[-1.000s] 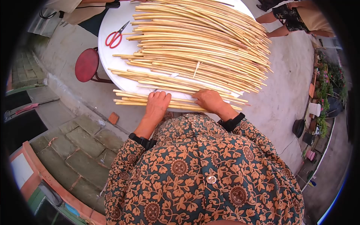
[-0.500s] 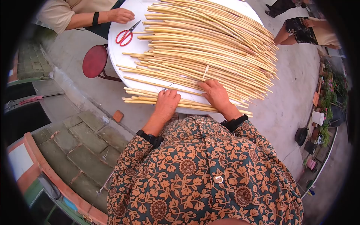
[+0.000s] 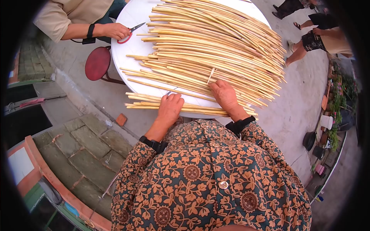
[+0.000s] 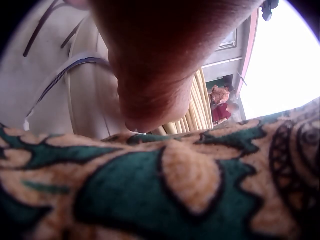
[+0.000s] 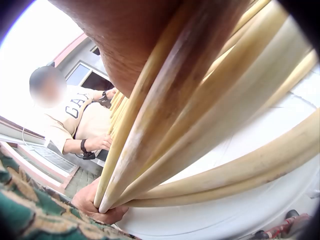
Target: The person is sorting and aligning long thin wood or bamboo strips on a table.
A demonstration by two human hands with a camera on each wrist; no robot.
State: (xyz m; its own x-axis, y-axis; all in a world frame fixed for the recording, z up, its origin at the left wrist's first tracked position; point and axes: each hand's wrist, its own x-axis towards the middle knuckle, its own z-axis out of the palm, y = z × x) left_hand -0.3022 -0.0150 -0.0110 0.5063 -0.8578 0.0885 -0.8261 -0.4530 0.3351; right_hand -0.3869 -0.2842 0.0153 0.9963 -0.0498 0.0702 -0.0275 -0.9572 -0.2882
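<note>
Long pale-yellow stalks point(image 3: 208, 42) lie side by side in a wide layer on a round white table point(image 3: 133, 11). At the near edge, my left hand point(image 3: 170, 107) holds a small bundle of several stalks point(image 3: 142, 101); in the right wrist view its fingers point(image 5: 102, 215) wrap round them. My right hand point(image 3: 224, 96) rests farther right, fingertips down at the near side of the big layer, and I cannot tell whether they pinch a stalk. One separate stalk point(image 3: 150, 83) runs between bundle and layer. A short pale strip point(image 3: 211, 74) lies across the stalks by my right fingertips.
Across the table at the left, another person's hand point(image 3: 117, 30) is on red-handled scissors point(image 3: 127, 37). A red round stool point(image 3: 97, 63) stands left of the table. People's legs point(image 3: 298, 50) show at the right, beyond the table. Pots point(image 3: 326, 122) and plants line the far right.
My right hand has moved from the front bundle up to the edge of the big layer. The other person's hand has come in and reached the scissors. My left hand stays on the bundle.
</note>
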